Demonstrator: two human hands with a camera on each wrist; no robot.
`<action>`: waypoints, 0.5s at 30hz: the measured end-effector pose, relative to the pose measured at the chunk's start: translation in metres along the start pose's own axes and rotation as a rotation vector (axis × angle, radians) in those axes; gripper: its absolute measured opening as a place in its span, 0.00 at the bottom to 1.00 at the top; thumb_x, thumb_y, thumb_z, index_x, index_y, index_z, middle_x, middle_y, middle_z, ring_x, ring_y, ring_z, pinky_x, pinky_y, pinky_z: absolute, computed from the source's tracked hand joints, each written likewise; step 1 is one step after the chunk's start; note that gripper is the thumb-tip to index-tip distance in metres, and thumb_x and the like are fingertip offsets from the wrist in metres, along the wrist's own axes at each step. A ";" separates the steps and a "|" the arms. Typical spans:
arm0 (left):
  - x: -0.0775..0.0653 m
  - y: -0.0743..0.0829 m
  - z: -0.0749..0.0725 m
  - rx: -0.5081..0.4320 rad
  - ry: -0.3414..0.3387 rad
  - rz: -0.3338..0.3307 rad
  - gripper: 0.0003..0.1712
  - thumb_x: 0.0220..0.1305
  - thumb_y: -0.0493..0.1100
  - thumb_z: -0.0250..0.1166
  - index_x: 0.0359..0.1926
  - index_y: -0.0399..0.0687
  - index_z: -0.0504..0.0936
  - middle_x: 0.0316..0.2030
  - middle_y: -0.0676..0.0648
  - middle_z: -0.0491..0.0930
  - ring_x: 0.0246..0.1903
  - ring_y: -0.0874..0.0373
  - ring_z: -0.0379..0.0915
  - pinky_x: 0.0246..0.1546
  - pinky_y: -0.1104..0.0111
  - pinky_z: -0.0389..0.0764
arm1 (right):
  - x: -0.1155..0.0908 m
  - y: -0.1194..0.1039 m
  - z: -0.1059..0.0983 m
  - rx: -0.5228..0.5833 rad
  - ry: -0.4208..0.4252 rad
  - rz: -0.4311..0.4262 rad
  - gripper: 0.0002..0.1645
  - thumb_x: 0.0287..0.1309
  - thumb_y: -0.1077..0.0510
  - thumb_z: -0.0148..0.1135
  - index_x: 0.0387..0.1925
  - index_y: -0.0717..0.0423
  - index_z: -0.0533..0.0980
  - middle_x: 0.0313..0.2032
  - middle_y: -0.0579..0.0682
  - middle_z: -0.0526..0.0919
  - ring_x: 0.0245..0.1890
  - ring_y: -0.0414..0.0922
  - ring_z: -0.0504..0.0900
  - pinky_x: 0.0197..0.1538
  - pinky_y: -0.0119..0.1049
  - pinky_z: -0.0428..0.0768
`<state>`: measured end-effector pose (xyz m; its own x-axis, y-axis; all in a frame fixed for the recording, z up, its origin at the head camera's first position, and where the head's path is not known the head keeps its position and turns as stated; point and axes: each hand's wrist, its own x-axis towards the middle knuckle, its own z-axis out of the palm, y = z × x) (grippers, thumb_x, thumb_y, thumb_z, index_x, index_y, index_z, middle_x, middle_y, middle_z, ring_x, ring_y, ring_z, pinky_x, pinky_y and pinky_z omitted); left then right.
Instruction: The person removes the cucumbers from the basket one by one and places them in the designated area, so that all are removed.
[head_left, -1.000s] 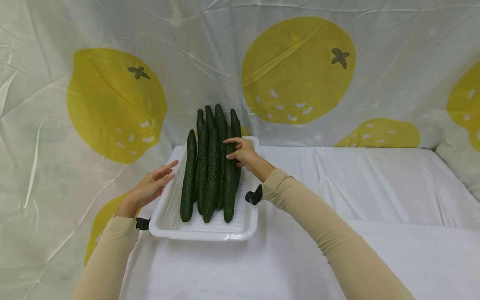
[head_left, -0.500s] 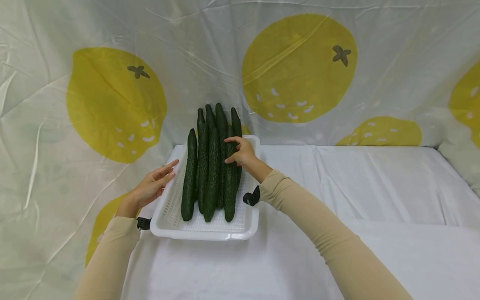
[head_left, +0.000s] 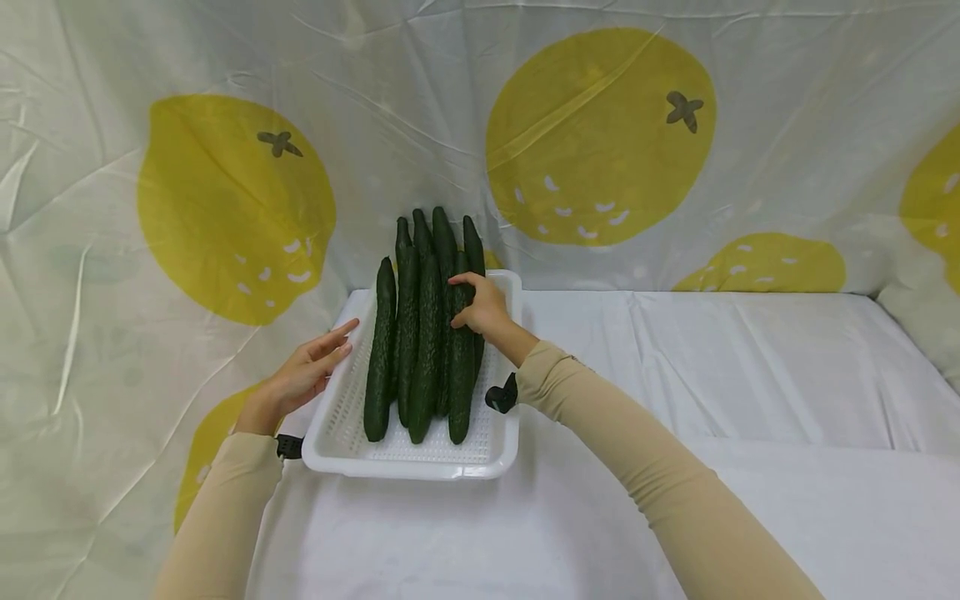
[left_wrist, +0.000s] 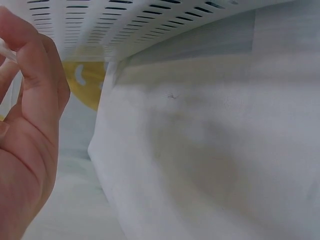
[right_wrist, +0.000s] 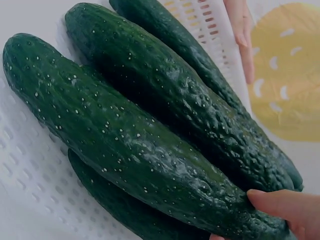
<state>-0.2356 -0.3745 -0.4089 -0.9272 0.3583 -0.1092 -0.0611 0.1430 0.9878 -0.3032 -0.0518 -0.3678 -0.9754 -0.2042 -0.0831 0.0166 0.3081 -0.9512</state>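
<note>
Several dark green cucumbers lie lengthwise in a white perforated plastic basket (head_left: pixel 410 469), their far ends leaning over its back rim. My right hand (head_left: pixel 483 308) grips the upper part of the cucumber (head_left: pixel 461 383) at the front right. In the right wrist view, the thumb (right_wrist: pixel 280 202) presses on this cucumber's bumpy skin, and a fingertip shows at its underside. My left hand (head_left: pixel 303 371) is at the basket's left side, fingers extended along the outer wall. In the left wrist view, the left hand (left_wrist: pixel 30 125) is just below the slotted basket wall.
The basket stands on a table with a white cloth (head_left: pixel 675 375). Behind and to the left hangs a pale curtain (head_left: pixel 405 100) printed with yellow lemons. Another cucumber (head_left: pixel 474 250) lies right of the gripped one, and others lie close on its left.
My right thumb and fingers have closed slightly around the front right cucumber, and the right wrist has shifted a little left. The cucumbers and my left hand stay almost the same.
</note>
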 end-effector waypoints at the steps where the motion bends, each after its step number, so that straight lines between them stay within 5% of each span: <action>1: 0.000 0.000 0.000 -0.004 -0.001 0.001 0.33 0.80 0.38 0.48 0.79 0.49 0.50 0.50 0.48 0.68 0.39 0.65 0.75 0.33 0.74 0.80 | 0.000 -0.001 0.000 -0.006 0.000 0.001 0.46 0.45 0.78 0.73 0.65 0.46 0.74 0.21 0.52 0.79 0.10 0.40 0.53 0.18 0.33 0.61; 3: 0.000 -0.001 0.000 -0.011 -0.004 0.005 0.33 0.80 0.38 0.48 0.79 0.49 0.50 0.50 0.49 0.68 0.39 0.64 0.75 0.33 0.74 0.81 | 0.000 -0.002 0.000 -0.011 0.001 0.000 0.46 0.45 0.78 0.74 0.65 0.46 0.74 0.33 0.55 0.85 0.10 0.40 0.53 0.18 0.33 0.61; 6: -0.001 -0.001 -0.001 -0.012 -0.005 0.007 0.33 0.80 0.38 0.48 0.79 0.48 0.50 0.51 0.49 0.69 0.40 0.64 0.76 0.34 0.73 0.81 | -0.001 -0.003 0.000 -0.009 0.001 0.001 0.46 0.45 0.78 0.74 0.65 0.46 0.75 0.53 0.59 0.82 0.11 0.41 0.55 0.19 0.33 0.64; 11: -0.001 0.000 0.000 -0.007 0.006 0.004 0.32 0.80 0.38 0.48 0.79 0.48 0.50 0.51 0.49 0.69 0.40 0.65 0.75 0.33 0.74 0.81 | -0.001 -0.001 -0.004 0.041 -0.015 -0.001 0.44 0.46 0.77 0.74 0.64 0.47 0.75 0.65 0.60 0.72 0.15 0.42 0.61 0.26 0.38 0.77; 15: 0.000 0.000 0.001 -0.005 0.001 0.008 0.32 0.80 0.37 0.47 0.79 0.48 0.50 0.51 0.50 0.68 0.39 0.66 0.74 0.32 0.76 0.79 | -0.002 -0.003 -0.009 0.074 -0.030 -0.003 0.43 0.47 0.76 0.74 0.64 0.47 0.75 0.70 0.58 0.64 0.32 0.49 0.77 0.38 0.48 0.84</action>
<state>-0.2349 -0.3740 -0.4092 -0.9282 0.3580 -0.1015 -0.0560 0.1353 0.9892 -0.3033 -0.0440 -0.3625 -0.9685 -0.2327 -0.0883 0.0312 0.2383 -0.9707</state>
